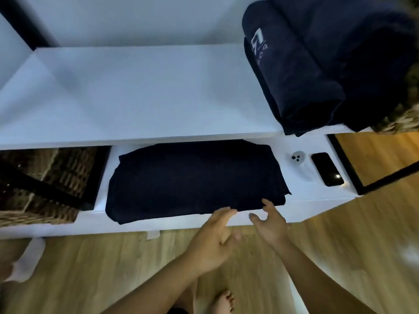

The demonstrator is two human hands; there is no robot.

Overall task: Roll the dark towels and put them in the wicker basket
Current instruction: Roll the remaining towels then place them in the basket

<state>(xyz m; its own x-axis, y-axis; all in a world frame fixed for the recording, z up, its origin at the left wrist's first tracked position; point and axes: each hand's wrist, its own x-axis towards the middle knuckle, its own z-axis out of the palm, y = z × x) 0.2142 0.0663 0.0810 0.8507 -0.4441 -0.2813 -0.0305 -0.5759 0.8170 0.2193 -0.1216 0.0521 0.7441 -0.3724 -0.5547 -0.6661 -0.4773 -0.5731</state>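
A folded dark navy towel (pixel 192 180) lies flat on the lower white shelf (pixel 313 200). My left hand (pixel 213 241) and my right hand (pixel 272 225) hover at its near right edge, fingers loosely spread, holding nothing; the right fingertips just reach the towel's corner. A rolled dark towel with a white logo (pixel 292 71) lies on the upper white shelf (pixel 136 91) at the right, against more dark cloth (pixel 362 64). One wicker basket (pixel 43 186) stands at the left on the lower shelf. Another piece of wicker (pixel 403 118) shows at the far right edge.
A black phone (pixel 326 168) and a small white round object (pixel 298 158) lie on the lower shelf right of the towel. A black frame (pixel 374 182) borders the shelf's right end. Wooden floor lies below, with a white-socked foot (pixel 27 261) at the left and bare toes (pixel 224 300) near the bottom.
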